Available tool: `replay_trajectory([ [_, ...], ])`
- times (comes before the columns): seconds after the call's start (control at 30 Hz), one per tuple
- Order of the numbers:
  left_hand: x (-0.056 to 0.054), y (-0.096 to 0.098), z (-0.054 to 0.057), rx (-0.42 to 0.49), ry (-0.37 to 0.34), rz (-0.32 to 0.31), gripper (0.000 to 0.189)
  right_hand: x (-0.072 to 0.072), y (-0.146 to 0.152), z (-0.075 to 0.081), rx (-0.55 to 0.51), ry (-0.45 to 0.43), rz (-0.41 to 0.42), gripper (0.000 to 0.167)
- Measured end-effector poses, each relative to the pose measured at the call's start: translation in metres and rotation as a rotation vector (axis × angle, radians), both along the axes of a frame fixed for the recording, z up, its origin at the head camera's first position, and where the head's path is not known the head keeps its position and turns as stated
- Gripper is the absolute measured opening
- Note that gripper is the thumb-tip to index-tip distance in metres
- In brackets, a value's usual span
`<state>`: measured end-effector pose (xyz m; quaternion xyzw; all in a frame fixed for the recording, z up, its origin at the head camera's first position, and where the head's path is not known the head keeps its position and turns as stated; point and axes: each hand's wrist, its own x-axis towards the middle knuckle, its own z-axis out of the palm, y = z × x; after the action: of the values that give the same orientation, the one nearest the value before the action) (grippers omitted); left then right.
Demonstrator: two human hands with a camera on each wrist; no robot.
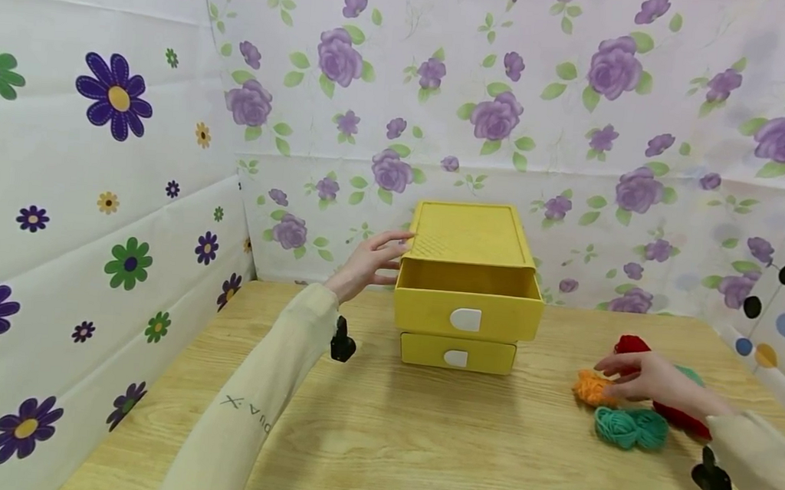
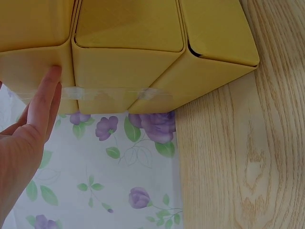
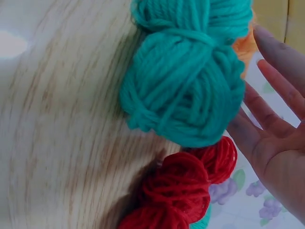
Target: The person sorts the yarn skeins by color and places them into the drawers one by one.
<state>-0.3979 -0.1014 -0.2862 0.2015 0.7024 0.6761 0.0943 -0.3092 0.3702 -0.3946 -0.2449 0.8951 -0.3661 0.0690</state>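
A yellow two-drawer box (image 1: 472, 236) stands on the table, its upper drawer (image 1: 422, 309) pulled out and its lower drawer (image 1: 419, 349) closed. My left hand (image 1: 366, 262) rests its extended fingers against the left side of the box. Over at the right, my right hand (image 1: 659, 380) hovers above the yarn skeins, fingers loosely spread near an orange skein (image 1: 589, 387). A teal skein (image 1: 630, 428) lies just in front of that hand. Red yarn (image 1: 630, 344) shows behind the fingers, and more red yarn (image 3: 178, 183) appears in the right wrist view. The hand partly hides the bundle.
The wooden table (image 1: 459, 450) reaches back to a flowered cloth (image 1: 347, 118) behind the box. Another patterned cloth (image 1: 38, 171) hangs along the left side. Part of a second teal skein (image 1: 690, 374) peeks out behind the right hand.
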Motion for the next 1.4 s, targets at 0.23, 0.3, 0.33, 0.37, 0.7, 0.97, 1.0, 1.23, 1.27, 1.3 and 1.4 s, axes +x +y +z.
replay_trajectory([
  [0.23,0.000,0.000,0.000,-0.019,0.030,0.007,0.038,-0.004,-0.005,-0.006,0.053,0.030,0.015,0.045],
  [0.3,0.000,0.000,0.000,-0.018,0.028,0.004,0.038,-0.006,-0.005,-0.008,0.057,0.027,0.010,0.044],
  [0.33,0.000,0.000,0.000,-0.017,0.028,0.004,0.038,-0.007,-0.006,-0.009,0.060,0.024,0.006,0.043],
  [0.37,0.001,0.000,-0.001,-0.018,0.028,0.006,0.038,-0.007,-0.006,-0.009,0.067,0.025,-0.001,0.043],
  [0.7,0.000,0.000,-0.001,-0.016,0.035,0.008,0.037,-0.008,-0.014,-0.011,0.121,0.053,-0.028,0.040],
  [0.97,0.001,0.000,-0.001,-0.007,0.029,0.003,0.038,-0.008,-0.015,-0.009,0.091,0.052,-0.082,0.040],
  [1.0,0.001,0.000,-0.001,-0.005,0.026,0.002,0.038,-0.008,-0.015,-0.007,0.079,0.056,-0.087,0.040],
  [1.23,0.001,-0.001,-0.001,0.000,0.023,0.005,0.037,-0.006,-0.017,0.010,0.035,0.112,-0.108,0.041],
  [1.27,0.001,-0.001,-0.001,0.000,0.023,0.004,0.037,-0.006,-0.018,0.013,0.031,0.114,-0.115,0.041],
  [1.3,0.001,-0.001,-0.001,-0.001,0.024,0.004,0.037,-0.005,-0.019,0.016,0.031,0.116,-0.119,0.042],
  [1.4,0.000,0.000,-0.001,-0.001,0.021,0.004,0.037,-0.005,-0.022,0.026,0.011,0.107,-0.137,0.043],
])
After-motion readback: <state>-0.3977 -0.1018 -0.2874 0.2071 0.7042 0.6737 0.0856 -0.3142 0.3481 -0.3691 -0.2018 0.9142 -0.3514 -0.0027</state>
